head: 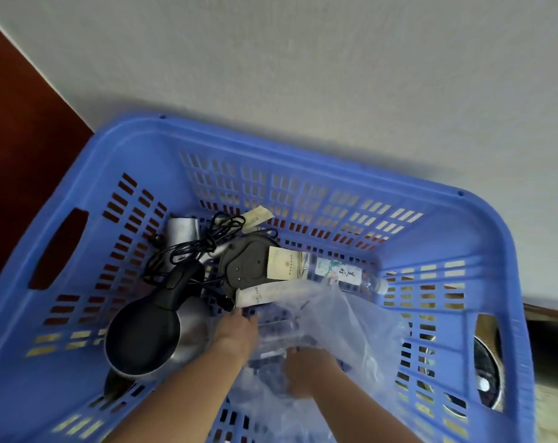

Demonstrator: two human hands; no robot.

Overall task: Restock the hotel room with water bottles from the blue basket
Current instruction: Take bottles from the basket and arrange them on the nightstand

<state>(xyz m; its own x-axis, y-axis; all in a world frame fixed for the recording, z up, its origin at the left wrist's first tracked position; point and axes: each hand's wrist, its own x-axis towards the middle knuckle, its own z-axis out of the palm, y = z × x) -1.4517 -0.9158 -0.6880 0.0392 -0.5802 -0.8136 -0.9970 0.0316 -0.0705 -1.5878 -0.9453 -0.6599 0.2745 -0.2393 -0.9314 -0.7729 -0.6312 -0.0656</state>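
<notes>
A large blue basket (303, 145) with slotted walls fills the view. A clear water bottle (341, 272) with a white label lies on its side at the far end of the basket floor. Crumpled clear plastic wrap (344, 318) covers the near right part of the floor, and what lies under it is blurred. Both my hands reach down into the basket. My left hand (236, 330) rests at the wrap's left edge, fingers bent downward. My right hand (306, 369) is pushed into the wrap, its fingers hidden.
A black and steel electric kettle (149, 334) lies on its side at the near left, with its round base (245, 266) and tangled black cord (204, 241) behind it. Paper sachets (280, 263) lie near the bottle. A white wall is behind; dark wood stands left.
</notes>
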